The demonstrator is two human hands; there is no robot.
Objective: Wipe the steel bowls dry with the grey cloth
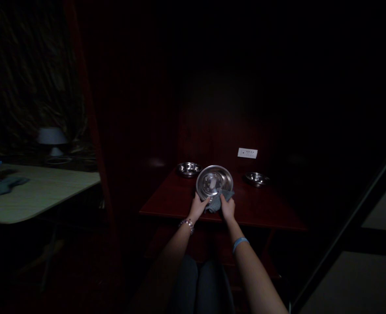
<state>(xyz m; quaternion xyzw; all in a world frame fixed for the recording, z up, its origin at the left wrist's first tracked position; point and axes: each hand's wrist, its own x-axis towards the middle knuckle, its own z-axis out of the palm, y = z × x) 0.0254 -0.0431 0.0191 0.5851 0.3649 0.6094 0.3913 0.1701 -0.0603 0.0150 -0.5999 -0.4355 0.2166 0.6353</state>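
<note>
A shiny metal bowl (212, 179) is tilted with its inside facing me, over the front part of a dark red shelf (261, 209). My left hand (198, 206) grips the bowl's lower left rim, thumb on the inner side. My right hand (227, 207) pinches a grey-blue cloth (215, 204) against the lower right rim; the fingers behind are hidden. A second metal bowl (189, 169) rests on the shelf behind to the left, and a third metal bowl (257, 179) sits to the right.
A white socket panel (247, 153) is on the back wall. Left of a dark partition stands a pale table (49, 187) with a cloth (8, 185) on it and a lamp (52, 138) behind. A slanted dark edge (346, 231) runs along the right. Much is in deep shadow.
</note>
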